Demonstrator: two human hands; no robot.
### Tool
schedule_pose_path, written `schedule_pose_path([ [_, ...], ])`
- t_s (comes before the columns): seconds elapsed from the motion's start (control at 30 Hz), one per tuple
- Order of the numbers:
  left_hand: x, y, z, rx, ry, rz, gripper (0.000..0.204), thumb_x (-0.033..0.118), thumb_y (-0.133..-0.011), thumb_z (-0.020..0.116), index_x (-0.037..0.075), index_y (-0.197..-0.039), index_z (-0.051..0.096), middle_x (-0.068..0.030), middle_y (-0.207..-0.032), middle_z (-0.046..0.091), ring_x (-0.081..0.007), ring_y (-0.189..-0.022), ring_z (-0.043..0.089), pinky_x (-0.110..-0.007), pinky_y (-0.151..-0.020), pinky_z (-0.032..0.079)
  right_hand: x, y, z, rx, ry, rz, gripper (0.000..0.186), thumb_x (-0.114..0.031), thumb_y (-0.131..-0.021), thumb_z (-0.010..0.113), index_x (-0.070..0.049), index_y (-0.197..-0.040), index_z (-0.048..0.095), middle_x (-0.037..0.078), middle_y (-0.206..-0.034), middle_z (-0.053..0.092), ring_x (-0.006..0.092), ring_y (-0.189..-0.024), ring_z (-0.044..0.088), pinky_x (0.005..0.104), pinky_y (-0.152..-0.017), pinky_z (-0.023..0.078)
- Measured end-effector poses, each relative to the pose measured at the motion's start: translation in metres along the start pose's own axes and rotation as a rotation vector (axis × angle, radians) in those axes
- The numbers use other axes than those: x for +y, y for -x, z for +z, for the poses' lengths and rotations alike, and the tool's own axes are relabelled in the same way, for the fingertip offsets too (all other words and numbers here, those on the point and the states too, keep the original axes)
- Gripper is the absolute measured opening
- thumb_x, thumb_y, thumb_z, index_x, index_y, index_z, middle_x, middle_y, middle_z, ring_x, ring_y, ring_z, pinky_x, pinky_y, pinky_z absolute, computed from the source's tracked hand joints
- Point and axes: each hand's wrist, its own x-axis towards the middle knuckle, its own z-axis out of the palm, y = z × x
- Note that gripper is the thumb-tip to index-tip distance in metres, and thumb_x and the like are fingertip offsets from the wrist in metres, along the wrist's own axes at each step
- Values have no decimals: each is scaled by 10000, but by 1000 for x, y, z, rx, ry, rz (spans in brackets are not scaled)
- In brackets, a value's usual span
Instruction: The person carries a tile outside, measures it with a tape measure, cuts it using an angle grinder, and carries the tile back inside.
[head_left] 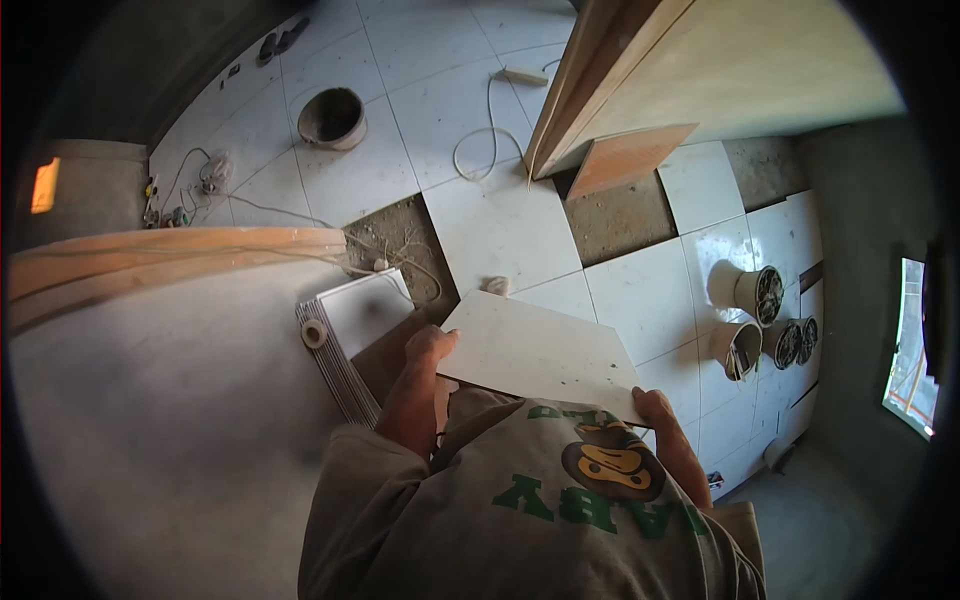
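Held flat in front of my body is a white floor tile (540, 345) with a few dark specks near its close edge. My left hand (432, 347) grips its left edge, thumb on top. At the opposite edge my right hand (652, 406) grips the near right corner, thumb also on top. The fingers of both hands are hidden underneath. Close to my left arm, a stack of white tiles (365, 315) stands by the wall, with a roll of tape (314, 333) on its side. Just beyond the held tile lies a small pale round object (496, 286).
Bare untiled patches show in the floor, one (400, 235) at the doorway and another (620, 222) beside a leaning orange-backed tile (630, 160). Several buckets (736, 348) stand at the right. Another bucket (332, 118) is in the far room, where a cable (490, 130) trails.
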Motion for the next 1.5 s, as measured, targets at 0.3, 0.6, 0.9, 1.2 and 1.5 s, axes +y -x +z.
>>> schedule_pose_path([
  [0.3,-6,4,-17,37,55,31,620,558,-857,484,61,-1213,586,-161,-1286,540,-310,-1217,495,-405,-1002,389,-20,37,-24,115,-20,-85,603,-487,-879,452,46,-1115,609,259,-1194,563,350,-1158,530,402,-984,395],
  [0.6,-1,40,29,40,374,-182,636,573,-835,517,73,-1221,585,-155,-1290,540,-301,-1206,508,-419,-983,402,-76,-51,-127,159,358,-285,601,-509,-875,460,13,-1134,611,233,-1220,557,339,-1178,519,410,-999,384],
  [0.9,57,93,181,94,719,-326,653,571,-819,546,23,-1169,607,-181,-1203,594,-317,-1145,555,-396,-943,436,-107,-67,-223,270,657,-483,581,-493,-881,444,4,-1122,626,203,-1196,588,329,-1134,555,408,-975,405],
  [1.2,136,126,259,-105,1114,-503,642,582,-782,589,69,-1166,622,-145,-1188,613,-301,-1122,574,-398,-932,443,-155,-66,-278,320,1114,-507,570,-489,-895,429,-13,-1146,617,203,-1227,567,300,-1177,528,395,-983,395],
  [1.5,151,174,282,-109,1198,-596,637,572,-782,594,62,-1164,622,-145,-1173,621,-302,-1105,585,-402,-926,445,-176,-42,-274,361,1239,-628,581,-487,-905,412,4,-1142,610,207,-1218,571,313,-1178,525,406,-990,390],
])
